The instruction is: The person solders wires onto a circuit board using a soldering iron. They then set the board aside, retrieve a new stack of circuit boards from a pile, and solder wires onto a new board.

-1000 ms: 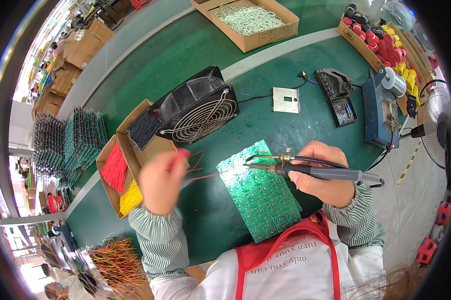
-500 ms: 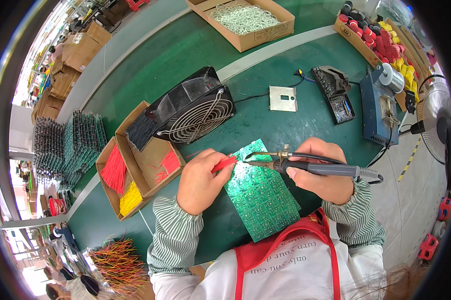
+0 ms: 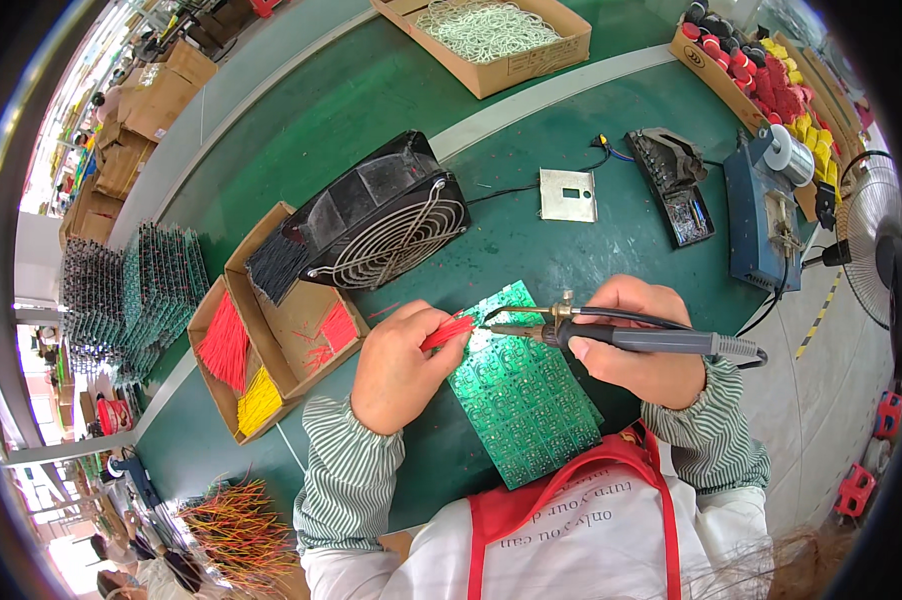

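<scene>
My left hand (image 3: 399,365) is closed around a small bundle of red wires (image 3: 448,332), their ends reaching the upper left edge of a green circuit board panel (image 3: 526,405). In my right hand (image 3: 643,345) is a soldering iron (image 3: 626,336) with a thin solder feed tube alongside it. Its tip points left, close to the wire ends over the board; whether it touches cannot be made out. The panel lies tilted on the green table in front of my apron, and another board edge shows beneath its right side.
A cardboard box (image 3: 290,374) of red, yellow and black wires stands left, beside a black fan (image 3: 386,215). Behind the board lie a metal plate (image 3: 568,195) and a black tray (image 3: 671,190). A blue solder feeder (image 3: 761,215) stands right. Stacked boards (image 3: 136,300) rise far left.
The iron's tip and the red wires have shifted very slightly over the board. Both hands keep their grip, and the panel stays in nearly the same place.
</scene>
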`<state>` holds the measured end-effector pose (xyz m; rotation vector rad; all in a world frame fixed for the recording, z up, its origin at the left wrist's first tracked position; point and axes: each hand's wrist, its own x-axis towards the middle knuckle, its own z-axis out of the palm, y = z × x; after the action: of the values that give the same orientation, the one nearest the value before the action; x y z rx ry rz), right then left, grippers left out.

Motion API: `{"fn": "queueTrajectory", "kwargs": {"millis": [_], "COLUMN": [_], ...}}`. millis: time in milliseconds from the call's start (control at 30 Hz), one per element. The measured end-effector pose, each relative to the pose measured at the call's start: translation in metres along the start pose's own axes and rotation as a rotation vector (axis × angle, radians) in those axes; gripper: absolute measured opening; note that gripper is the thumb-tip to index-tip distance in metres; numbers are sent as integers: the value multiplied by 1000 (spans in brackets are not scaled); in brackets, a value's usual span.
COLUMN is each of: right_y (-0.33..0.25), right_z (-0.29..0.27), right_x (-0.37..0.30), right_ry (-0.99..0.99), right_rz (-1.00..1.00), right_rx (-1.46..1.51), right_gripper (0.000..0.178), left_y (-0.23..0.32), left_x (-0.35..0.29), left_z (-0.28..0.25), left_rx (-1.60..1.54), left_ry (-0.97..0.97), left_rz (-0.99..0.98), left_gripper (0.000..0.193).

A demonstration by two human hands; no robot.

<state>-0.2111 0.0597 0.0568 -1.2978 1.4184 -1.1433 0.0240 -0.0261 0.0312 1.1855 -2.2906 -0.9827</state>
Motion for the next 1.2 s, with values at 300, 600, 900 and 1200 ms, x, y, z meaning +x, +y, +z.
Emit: {"fn": "queueTrajectory", "kwargs": {"millis": [300, 600, 900, 1200], "right_y": [-10, -5, -1, 0], "right_z": [-11, -18, -17, -19], "right_x": [-8, -12, -8, -6], "right_ry": [15, 60, 60, 62], "right_rz": [97, 54, 116, 128], "right_rx": [14, 39, 66, 80], "right_gripper": [18, 18, 19, 19], "left_y": [-4, 20, 13, 15], "left_x": [-6, 1, 14, 16], "left_z": [-22, -4, 15, 15], "left_rx": [122, 156, 72, 68], "left_ry": [110, 106, 28, 12], "left_rz": [75, 106, 72, 50], "left_gripper": [10, 11, 14, 12]}}
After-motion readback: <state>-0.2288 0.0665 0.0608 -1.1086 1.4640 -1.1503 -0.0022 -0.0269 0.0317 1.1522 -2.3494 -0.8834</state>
